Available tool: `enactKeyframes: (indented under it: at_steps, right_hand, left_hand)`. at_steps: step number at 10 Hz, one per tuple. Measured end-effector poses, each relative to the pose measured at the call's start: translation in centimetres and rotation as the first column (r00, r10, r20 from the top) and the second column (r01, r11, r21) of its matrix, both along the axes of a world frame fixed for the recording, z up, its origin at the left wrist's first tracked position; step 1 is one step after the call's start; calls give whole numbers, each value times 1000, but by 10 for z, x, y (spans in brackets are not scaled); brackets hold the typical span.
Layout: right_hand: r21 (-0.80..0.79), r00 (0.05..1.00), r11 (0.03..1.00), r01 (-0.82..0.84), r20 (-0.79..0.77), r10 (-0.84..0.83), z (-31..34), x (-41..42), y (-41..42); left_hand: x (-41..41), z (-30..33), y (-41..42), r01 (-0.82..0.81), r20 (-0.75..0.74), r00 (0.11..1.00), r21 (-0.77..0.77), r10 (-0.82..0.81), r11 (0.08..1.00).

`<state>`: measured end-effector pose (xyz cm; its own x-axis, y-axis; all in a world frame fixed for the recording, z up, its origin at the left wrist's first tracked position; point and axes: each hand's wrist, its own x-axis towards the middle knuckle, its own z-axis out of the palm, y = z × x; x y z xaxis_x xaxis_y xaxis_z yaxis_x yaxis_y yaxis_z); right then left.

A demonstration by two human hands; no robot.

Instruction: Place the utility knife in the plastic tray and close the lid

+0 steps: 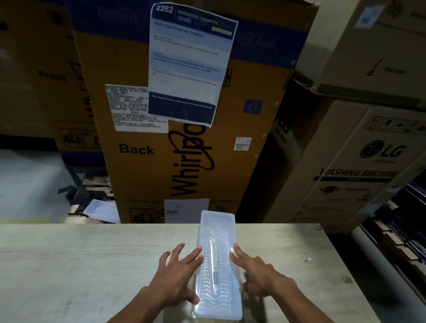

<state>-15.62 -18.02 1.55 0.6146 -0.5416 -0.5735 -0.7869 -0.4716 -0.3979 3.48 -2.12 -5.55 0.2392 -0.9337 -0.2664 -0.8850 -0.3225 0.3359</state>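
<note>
A long clear plastic tray [218, 220] lies lengthwise on the pale wooden table [80, 265], its translucent lid down over it. Through the lid I see a slim utility knife [213, 266] lying along the tray's middle. My left hand [177, 274] rests flat against the tray's left side, fingers spread, thumb near the tray's near left corner. My right hand [258, 275] is at the tray's right side, fingers apart, fingertips touching the lid's right edge. Neither hand grips anything.
A tall Whirlpool carton [178, 145] with a taped instruction sheet [189, 62] stands just behind the table. LG cartons [368, 158] are stacked at the right. Another plastic tray [102, 211] lies on the floor at the left, by a pallet.
</note>
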Motion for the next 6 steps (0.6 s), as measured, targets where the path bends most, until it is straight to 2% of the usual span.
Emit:
enactKeyframes:
  at_steps: [1, 2, 3, 4, 5, 6]
  right_hand:
    - [-160, 994, 982, -103, 6, 105, -6, -3, 7]
    - [-383, 971, 892, -239, -66, 232, -5, -9, 10]
    - [-427, 978, 887, -173, 30, 206, -5, -16, 16]
    - [-418, 975, 906, -70, 165, 152, -5, -24, 29]
    - [-378, 953, 925, 26, 288, 91, 1, -29, 41]
    - [-554, 898, 818, 153, 424, 118, 21, -30, 42]
  left_hand:
    - [-3, 8, 0, -14, -33, 999, 8, 15, 1000]
    - [-6, 12, 4, -27, -49, 998, -17, 26, 999]
    - [-9, 18, 10, -24, -58, 998, -49, 21, 998]
    - [-14, 26, 17, 49, 7, 999, -25, -48, 999]
    - [-21, 42, 28, 174, 214, 967, -158, -138, 972]
    - [-22, 61, 34, 192, 372, 927, -359, -49, 913]
